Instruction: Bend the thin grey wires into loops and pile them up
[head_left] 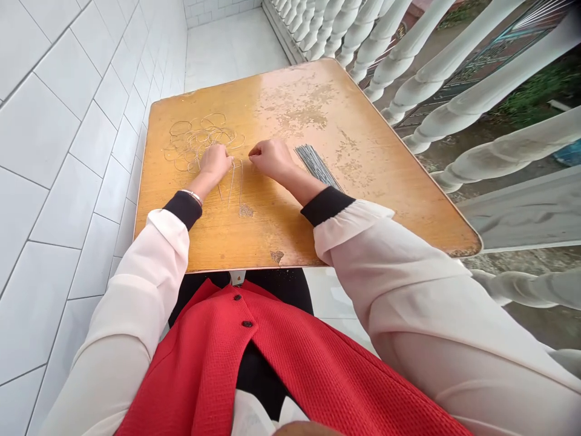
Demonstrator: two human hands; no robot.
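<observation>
My left hand (216, 162) is closed in a pinch at the near edge of a loose heap of thin wire rings (202, 140) on the table. A thin wire (231, 189) runs down from its fingertips toward me. Just to the right, my right hand (271, 158) is also pinched closed, its fingertips a short gap from the left hand's. Whatever is in the right fingertips is too small to make out. Another thin wire (240, 189) extends toward me between the hands. Beyond the right wrist lies a bundle of straight grey wires (318, 165), partly hidden by the forearm.
The wooden table (281, 236) has a worn, peeling surface and rounded corners. A white tiled wall (82, 157) stands close on the left. White balusters (422, 79) run along the right side, with a white floor (227, 48) behind the table.
</observation>
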